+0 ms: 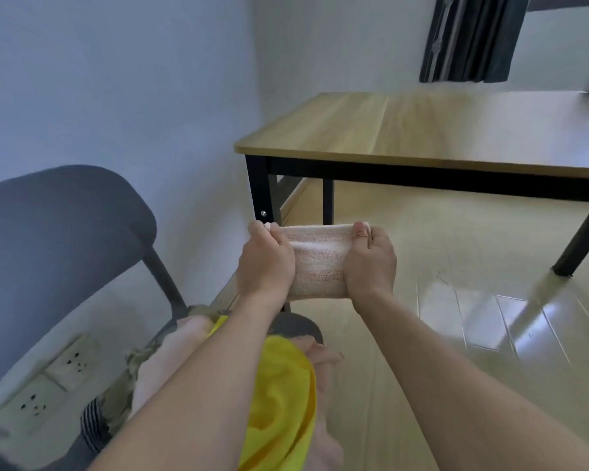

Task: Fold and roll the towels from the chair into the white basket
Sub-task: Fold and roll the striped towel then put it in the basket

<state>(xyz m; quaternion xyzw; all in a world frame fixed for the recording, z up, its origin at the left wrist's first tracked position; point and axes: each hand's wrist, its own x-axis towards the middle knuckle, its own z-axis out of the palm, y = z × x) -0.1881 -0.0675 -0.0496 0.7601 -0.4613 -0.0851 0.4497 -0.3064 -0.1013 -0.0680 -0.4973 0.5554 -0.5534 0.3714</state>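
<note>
A small pale pink towel [317,260] is stretched in the air between my hands, folded into a short band. My left hand [264,263] grips its left end and my right hand [371,263] grips its right end, fingers curled over the top edge. Below my arms the grey chair [58,232] carries a heap of towels: a yellow towel [283,402] on top, pale pink ones [170,355] beside it, and a striped dark one [91,426] at the left. The white basket is not in view.
A wooden table with black legs [422,130] stands ahead to the right, its top bare where visible. Wall sockets [48,385] sit low on the left wall. Dark curtains [473,39] hang at the back. Glossy pale floor [456,317] spreads to the right.
</note>
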